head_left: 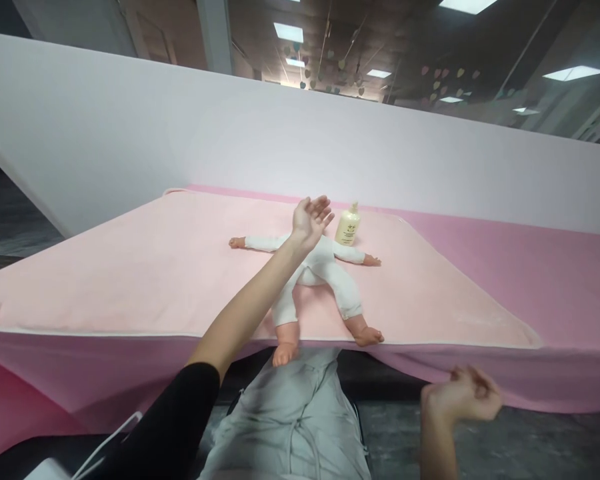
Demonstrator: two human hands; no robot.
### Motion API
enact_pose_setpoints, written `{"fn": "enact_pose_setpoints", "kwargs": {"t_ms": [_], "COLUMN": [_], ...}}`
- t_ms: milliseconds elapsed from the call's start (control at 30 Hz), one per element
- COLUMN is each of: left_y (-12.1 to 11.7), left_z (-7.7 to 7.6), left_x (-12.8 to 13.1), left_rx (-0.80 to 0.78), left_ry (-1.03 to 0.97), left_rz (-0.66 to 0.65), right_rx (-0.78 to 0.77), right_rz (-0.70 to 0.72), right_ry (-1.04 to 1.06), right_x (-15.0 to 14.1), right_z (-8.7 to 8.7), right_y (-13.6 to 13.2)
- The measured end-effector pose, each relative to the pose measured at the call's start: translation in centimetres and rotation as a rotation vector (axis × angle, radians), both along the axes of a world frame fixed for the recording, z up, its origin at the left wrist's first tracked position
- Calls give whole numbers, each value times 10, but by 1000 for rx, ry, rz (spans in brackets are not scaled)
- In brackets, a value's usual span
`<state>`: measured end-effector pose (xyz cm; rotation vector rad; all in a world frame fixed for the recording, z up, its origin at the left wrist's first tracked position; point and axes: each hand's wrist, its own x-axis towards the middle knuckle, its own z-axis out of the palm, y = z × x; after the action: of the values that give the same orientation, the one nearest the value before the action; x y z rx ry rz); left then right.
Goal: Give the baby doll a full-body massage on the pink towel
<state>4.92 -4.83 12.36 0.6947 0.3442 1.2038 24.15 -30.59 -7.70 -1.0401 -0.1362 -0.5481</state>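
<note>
Doll [325, 256] lay on the pale mat [130, 267] spread over the counter [545, 293], feet toward the near edge; one foot overhung that edge, the other lay close to it. Both arms were stretched out sideways. White suit on; head hidden behind the person's hand.

Bottle [347, 228], pump-topped, stood upright just beside the doll's shoulder, toward the far edge, held by neither hand.

Left hand [312, 219]: above the doll's upper end, palm turned up, fingers loosely spread, nothing seen in them. Contact with the doll could not be told.

Right hand [461, 395]: beyond the near edge, toward the counter's right side, well apart from doll and bottle. Fingers bent inward, blurred; whether they closed fully or held anything could not be told.

Progress (judgement): doll laid out and clothed; handling of it seemed under way, bottle not in use, suit not yet removed.
</note>
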Motion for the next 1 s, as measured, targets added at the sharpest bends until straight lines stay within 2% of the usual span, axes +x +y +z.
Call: {"fn": "enact_pose_setpoints", "kwargs": {"t_ms": [67,133,200,267,333,433,667,833,933,1000], "left_y": [26,44,56,66,74,83,95,97,96,96], "left_z": [-10,-22,-31,-35,-35,-37,-59,-72,-74,-74], "left_x": [27,50,70,84,95,104,97,92,92,91], "left_rx": [-182,-243,-241,-225,-217,-225,-252,-276,-251,-235], "left_ry": [-20,-35,-45,-42,-22,31,126,97,62,8], "left_rz": [-152,-209,-245,-261,-248,-213,-173,-227,-193,-152], "right_rx": [29,-12,-127,-238,-311,-352,-366,-332,-333,-395], "right_rz": [33,133,248,417,560,669,688,665,749,820], "right_ry": [-92,-182,-260,-310,-323,-311,-384,-454,-531,-571], "right_x": [1,-1,-2,-1,4,11,9,-15,-39,-54], "right_z": [37,68,89,101,109,119,145,161,161,157], "right_y": [19,46,79,115,148,192,263,310,338,354]}}
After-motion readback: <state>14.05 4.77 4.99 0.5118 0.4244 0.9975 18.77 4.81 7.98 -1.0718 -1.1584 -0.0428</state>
